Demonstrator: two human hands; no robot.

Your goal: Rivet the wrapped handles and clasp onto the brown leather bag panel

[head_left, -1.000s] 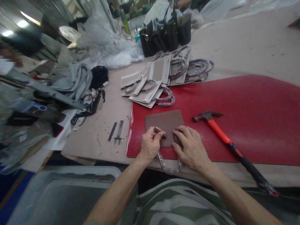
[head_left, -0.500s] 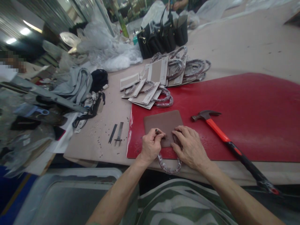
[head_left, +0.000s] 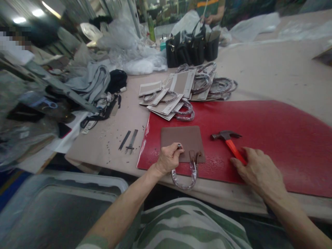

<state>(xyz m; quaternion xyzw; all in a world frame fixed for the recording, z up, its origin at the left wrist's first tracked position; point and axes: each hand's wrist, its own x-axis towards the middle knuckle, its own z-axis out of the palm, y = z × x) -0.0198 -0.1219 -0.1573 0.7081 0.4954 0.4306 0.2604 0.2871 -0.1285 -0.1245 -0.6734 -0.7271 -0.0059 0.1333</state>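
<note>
Pinched upright in my left hand (head_left: 168,158) is a small metal punch (head_left: 179,146), its round top showing and its lower end hidden by my fingers. It stands over a brown leather panel (head_left: 181,134) lying flat on a red mat (head_left: 259,121). Below, a plastic-wrapped bag handle (head_left: 192,174) loops past the table's front edge, its brown tabs resting on the panel. At the right, my right hand (head_left: 261,171) is closed around the shaft of a claw hammer (head_left: 234,150); the head lies on the mat, and the lower grip is hidden under my hand and forearm.
Several pale panels with wrapped handles (head_left: 168,103) are piled behind the mat, with black bags (head_left: 192,48) further back. Thin metal tools (head_left: 131,141) and scattered bits lie left. A grey plastic bin (head_left: 77,207) stands below the table edge. Another person's hand (head_left: 214,18) shows at the back.
My right hand has left the leather panel and moved right onto the hammer's shaft. My left hand still holds the punch over the panel. The handle's tabs are now uncovered.
</note>
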